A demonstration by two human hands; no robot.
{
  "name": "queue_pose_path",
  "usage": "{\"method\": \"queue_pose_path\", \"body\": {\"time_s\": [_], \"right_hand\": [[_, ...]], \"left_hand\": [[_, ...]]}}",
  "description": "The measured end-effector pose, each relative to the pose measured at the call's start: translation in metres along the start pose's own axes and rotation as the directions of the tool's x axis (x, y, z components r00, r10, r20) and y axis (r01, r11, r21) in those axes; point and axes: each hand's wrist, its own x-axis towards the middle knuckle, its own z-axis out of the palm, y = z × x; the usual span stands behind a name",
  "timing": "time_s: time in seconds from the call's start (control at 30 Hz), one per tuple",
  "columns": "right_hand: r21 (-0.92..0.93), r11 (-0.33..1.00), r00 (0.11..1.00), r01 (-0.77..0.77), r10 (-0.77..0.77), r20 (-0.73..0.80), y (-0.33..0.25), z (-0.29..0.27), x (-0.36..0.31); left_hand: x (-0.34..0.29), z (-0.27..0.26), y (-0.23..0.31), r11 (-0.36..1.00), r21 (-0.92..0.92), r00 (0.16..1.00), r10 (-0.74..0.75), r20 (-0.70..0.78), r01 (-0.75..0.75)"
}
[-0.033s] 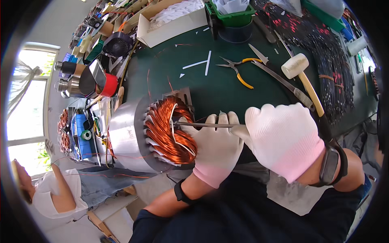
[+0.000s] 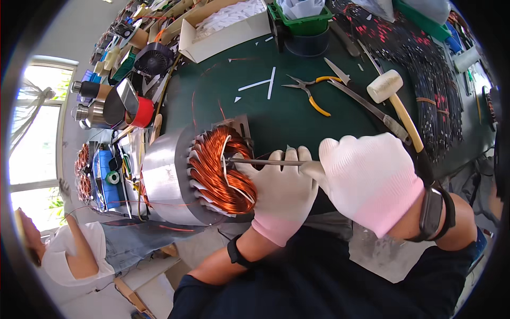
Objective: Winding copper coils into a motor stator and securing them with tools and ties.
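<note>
A bundled copper wire winding bulges from the end of a metal motor stator core, with a white cord looped over it. My right hand, in a white knit glove with a pink cuff, is closed around a long thin metal rod. The rod's other end meets the winding beside the cord; its handle, if any, is hidden in my fist. My left hand, gloved alike, lies against the winding's right side, fingers stretched out beneath the rod and thumb by its tip.
On the green table lie yellow-handled pliers, a blade, a mallet and white strips. A carton, a green basket and dark sleeving bundles stand behind. Another person is at the left.
</note>
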Motion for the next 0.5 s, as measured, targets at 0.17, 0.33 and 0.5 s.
{"method": "queue_pose_path", "body": {"time_s": [0.17,0.33,0.5], "right_hand": [[-0.062,0.998,0.996,0.018,-0.024,-0.084,0.000,0.000,0.002],[0.174,0.984,0.999,0.041,-0.039,-0.014,0.005,0.010,0.011],[0.098,0.994,0.992,0.043,-0.031,-0.123,-0.014,0.012,0.016]], "left_hand": [[-0.005,-0.004,-0.003,0.988,-0.125,0.988,0.077,-0.137,-0.094],[-0.010,-0.001,-0.005,0.987,-0.132,0.982,0.071,-0.174,-0.095],[-0.010,-0.003,-0.010,0.980,-0.191,0.998,0.041,-0.039,-0.048]]}}
